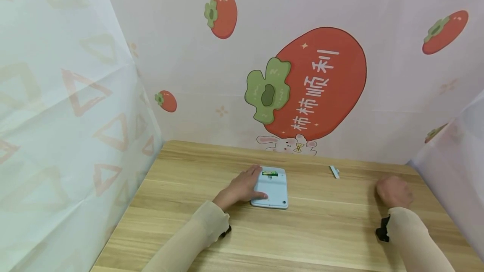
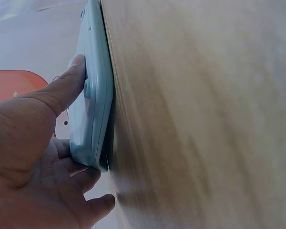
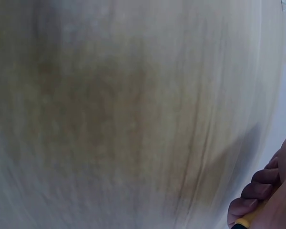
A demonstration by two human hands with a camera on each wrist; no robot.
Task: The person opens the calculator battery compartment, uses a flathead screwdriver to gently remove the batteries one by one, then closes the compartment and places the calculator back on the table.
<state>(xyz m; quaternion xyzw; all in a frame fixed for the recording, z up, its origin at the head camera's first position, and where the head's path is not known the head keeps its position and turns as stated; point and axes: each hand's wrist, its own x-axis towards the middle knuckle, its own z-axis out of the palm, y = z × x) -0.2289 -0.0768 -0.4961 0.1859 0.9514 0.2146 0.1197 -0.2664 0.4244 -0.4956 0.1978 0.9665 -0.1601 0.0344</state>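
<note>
Where visible, pale-blue, round-cornered device (image 1: 273, 191)

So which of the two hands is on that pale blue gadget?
The left hand: it holds the pale blue gadget at one side. The right hand is well apart from it, gripping a yellow-and-black object.

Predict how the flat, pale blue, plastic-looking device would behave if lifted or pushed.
The device should be stiff: it looks hard-shelled. Flat-bodied, it would likely slide, not roll. Tilting it might spill the green cylindrical battery, which looks uncovered.
</note>
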